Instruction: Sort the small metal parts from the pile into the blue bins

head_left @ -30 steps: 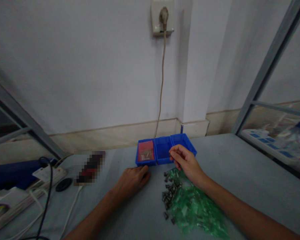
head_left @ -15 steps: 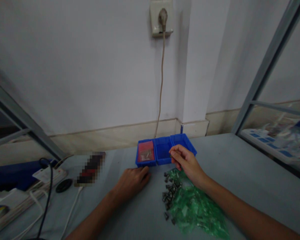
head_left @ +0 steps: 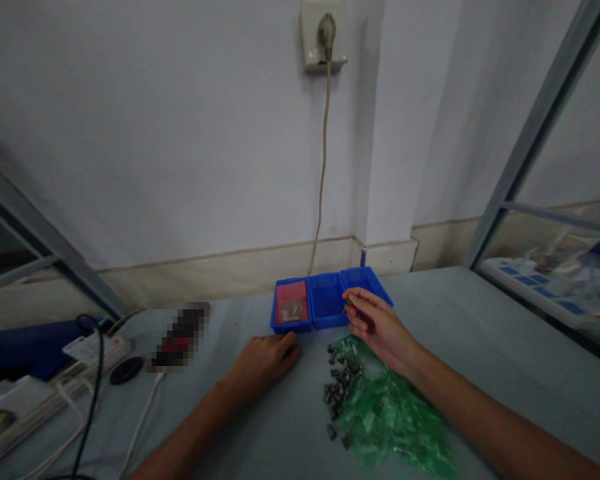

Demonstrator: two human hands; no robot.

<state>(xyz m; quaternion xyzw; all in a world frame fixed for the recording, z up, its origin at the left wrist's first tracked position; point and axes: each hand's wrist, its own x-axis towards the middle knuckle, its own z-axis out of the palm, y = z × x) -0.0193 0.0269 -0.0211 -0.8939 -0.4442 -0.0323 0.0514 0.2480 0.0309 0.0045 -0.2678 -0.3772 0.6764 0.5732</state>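
My right hand is raised over the front of the blue bins, thumb and fingers pinched on a small dark metal piece. Its exact kind is too small to make out. My left hand rests palm down on the table in front of the left bin, fingers loosely laid and holding nothing. Below my right hand, several short dark metal pieces lie in a loose heap beside a crumpled green plastic bag. The middle bin shows a bare floor; my fingers partly cover the right bin.
Inside the left bin lies a red card with a small clear bag. At left are a pixelated device on a white cable, a black disc and a power strip. A wall and metal frame posts bound the table.
My right hand has shifted slightly right and turned a little, so the small piece in its fingertips now shows. My left hand stays in place.
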